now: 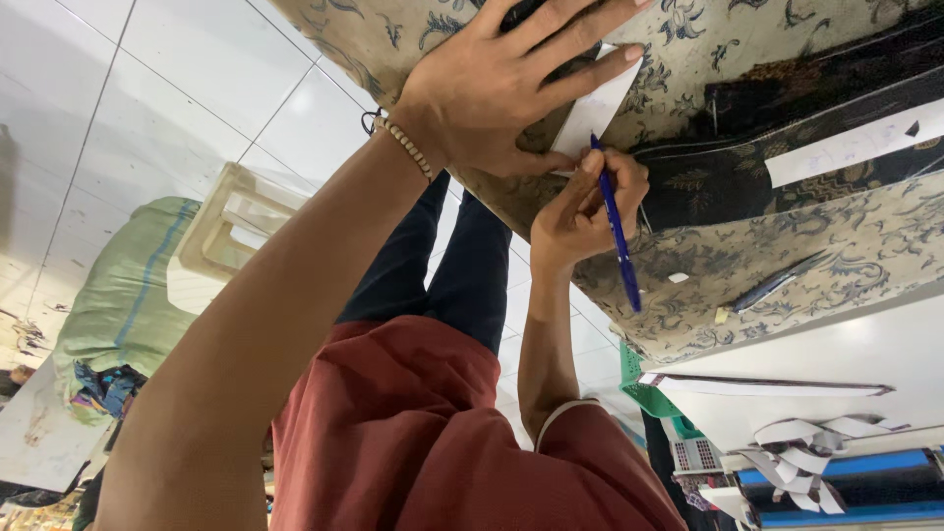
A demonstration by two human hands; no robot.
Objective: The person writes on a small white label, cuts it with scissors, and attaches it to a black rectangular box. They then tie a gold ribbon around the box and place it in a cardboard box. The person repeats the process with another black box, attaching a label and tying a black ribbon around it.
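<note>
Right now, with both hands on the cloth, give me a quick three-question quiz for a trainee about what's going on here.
1. True or false: the right hand holds a red marker.
2. What does the left hand press flat against the patterned fabric? A) a white paper piece B) a metal ruler C) scissors
3. What is worn on the left wrist?

Key:
1. False. It holds a blue pen, with its tip at the paper's edge.
2. A, the white paper piece.
3. A beaded bracelet.
</note>
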